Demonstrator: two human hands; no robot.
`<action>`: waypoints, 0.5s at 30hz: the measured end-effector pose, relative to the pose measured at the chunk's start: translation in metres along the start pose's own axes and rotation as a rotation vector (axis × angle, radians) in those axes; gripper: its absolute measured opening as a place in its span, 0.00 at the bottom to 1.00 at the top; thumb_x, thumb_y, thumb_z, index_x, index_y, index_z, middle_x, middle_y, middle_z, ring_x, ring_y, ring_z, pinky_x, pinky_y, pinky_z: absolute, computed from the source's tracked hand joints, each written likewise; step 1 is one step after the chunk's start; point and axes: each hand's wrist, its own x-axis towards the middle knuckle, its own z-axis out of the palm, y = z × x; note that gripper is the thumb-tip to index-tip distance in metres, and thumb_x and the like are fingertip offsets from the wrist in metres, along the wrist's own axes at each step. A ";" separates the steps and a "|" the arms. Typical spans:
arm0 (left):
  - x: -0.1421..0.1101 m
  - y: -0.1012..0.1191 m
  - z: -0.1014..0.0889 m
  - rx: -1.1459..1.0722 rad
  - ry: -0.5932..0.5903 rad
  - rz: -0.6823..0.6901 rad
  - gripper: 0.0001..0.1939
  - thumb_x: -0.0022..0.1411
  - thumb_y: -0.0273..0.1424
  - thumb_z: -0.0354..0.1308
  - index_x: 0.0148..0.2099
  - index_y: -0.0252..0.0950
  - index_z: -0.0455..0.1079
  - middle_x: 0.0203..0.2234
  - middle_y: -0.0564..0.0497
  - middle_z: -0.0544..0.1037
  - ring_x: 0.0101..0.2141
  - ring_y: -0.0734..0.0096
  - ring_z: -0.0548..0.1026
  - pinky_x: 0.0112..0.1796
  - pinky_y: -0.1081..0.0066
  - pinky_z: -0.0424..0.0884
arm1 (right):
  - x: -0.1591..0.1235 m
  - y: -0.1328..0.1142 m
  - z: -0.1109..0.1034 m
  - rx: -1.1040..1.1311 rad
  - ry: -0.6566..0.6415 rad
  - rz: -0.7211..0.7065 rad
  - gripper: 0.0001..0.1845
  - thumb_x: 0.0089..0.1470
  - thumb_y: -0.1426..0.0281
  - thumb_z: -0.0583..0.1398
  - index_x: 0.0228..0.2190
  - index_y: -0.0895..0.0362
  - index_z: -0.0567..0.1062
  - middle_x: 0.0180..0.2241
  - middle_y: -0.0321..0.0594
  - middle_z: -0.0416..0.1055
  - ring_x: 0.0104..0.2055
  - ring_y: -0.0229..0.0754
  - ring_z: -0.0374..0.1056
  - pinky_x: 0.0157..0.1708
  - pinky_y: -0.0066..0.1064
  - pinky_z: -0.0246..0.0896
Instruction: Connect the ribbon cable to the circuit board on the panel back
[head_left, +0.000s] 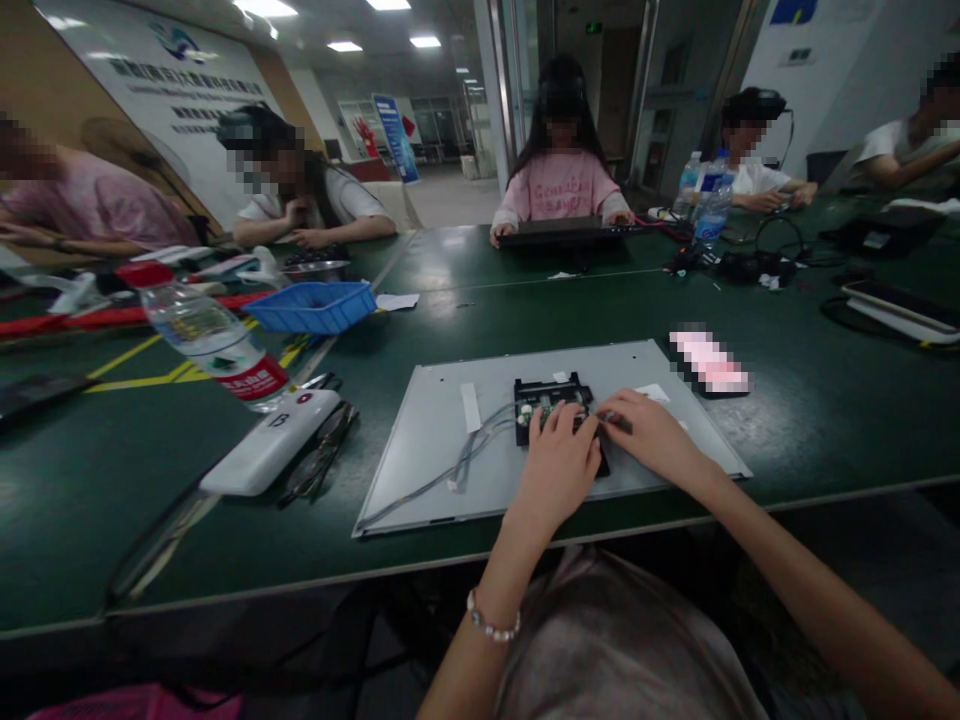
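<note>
A grey metal panel (pixel 442 440) lies flat on the dark green table (pixel 525 310) in front of me. A small black circuit board (pixel 547 392) sits on its middle, with thin grey wires (pixel 480 445) running off to the left. My left hand (pixel 559 460) rests on the board's near edge, fingers bent down onto it. My right hand (pixel 649 430) lies just to the right, fingers pressed together at the board's right end. What the fingertips grip is hidden.
A phone (pixel 709 362) lies right of the panel. A white box (pixel 270 440), glasses (pixel 319 455), a water bottle (pixel 214 340) and a blue tray (pixel 315 305) are to the left. Several other people sit around the table with their own devices.
</note>
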 end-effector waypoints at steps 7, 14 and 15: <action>-0.001 0.003 -0.003 -0.018 0.009 -0.011 0.18 0.67 0.31 0.45 0.58 0.40 0.60 0.54 0.44 0.67 0.58 0.59 0.62 0.59 0.52 0.52 | -0.012 -0.003 0.004 -0.012 0.052 -0.020 0.12 0.57 0.73 0.54 0.41 0.56 0.75 0.44 0.44 0.71 0.46 0.46 0.68 0.47 0.39 0.63; -0.005 -0.051 -0.044 -0.033 0.064 -0.195 0.19 0.68 0.32 0.44 0.59 0.37 0.60 0.52 0.45 0.71 0.52 0.61 0.69 0.54 0.59 0.61 | -0.019 -0.003 0.001 0.053 0.136 -0.012 0.12 0.57 0.72 0.54 0.40 0.56 0.75 0.45 0.44 0.72 0.45 0.45 0.69 0.46 0.38 0.64; -0.007 -0.064 -0.050 -0.027 0.052 -0.238 0.19 0.67 0.32 0.44 0.59 0.36 0.60 0.50 0.45 0.72 0.49 0.61 0.71 0.52 0.60 0.64 | -0.020 -0.003 0.000 0.058 0.142 -0.008 0.12 0.57 0.72 0.54 0.40 0.56 0.75 0.44 0.44 0.72 0.45 0.45 0.69 0.46 0.38 0.64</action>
